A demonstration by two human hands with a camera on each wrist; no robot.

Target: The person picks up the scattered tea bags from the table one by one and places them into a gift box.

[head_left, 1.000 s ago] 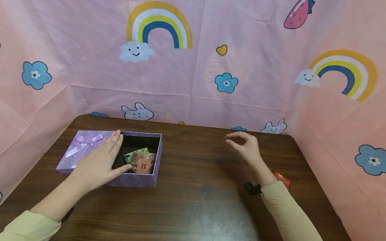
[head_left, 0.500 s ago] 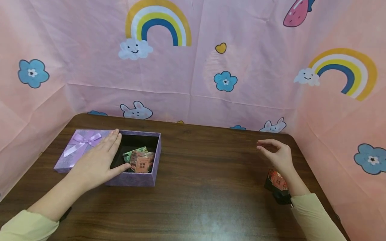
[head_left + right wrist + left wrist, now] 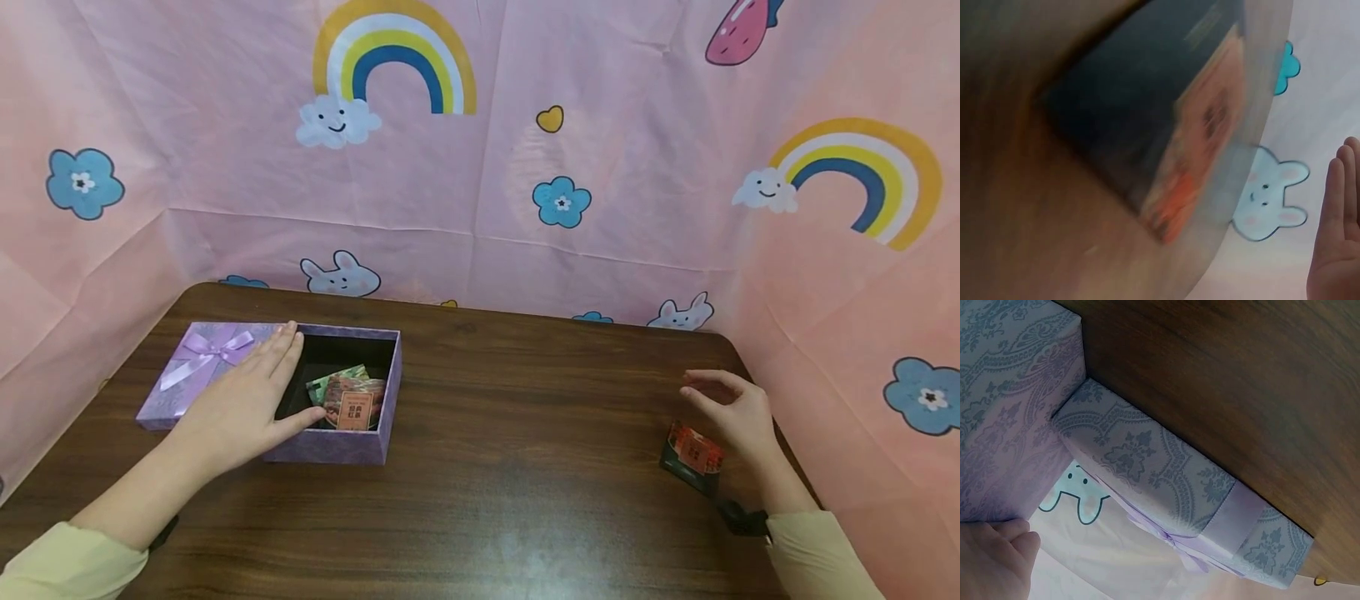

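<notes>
My left hand (image 3: pixel 236 404) rests with straight fingers across the left rim of an open purple box (image 3: pixel 330 447), thumb over its front edge. Beside the box lies its lid (image 3: pixel 176 396) with a ribbon bow, partly under that hand. Inside the box are a green tea packet (image 3: pixel 318 388) and, overlapping it, a reddish-brown tea packet (image 3: pixel 357 405). At the right, my right hand (image 3: pixel 738 417) hovers with relaxed fingers, holding nothing, just above and right of a dark tea packet (image 3: pixel 690 458) with an orange-red label. That packet looks large and blurred in the right wrist view.
The dark wooden table (image 3: pixel 517 467) spans the space between box and right-hand packet. Pink patterned cloth (image 3: pixel 637 150) walls the back and both sides. A small black device (image 3: pixel 742 518) sits at the right wrist.
My right hand has moved right and toward me, from the table's back right to beside the dark tea packet, which has come into full view. My left hand stays on the box.
</notes>
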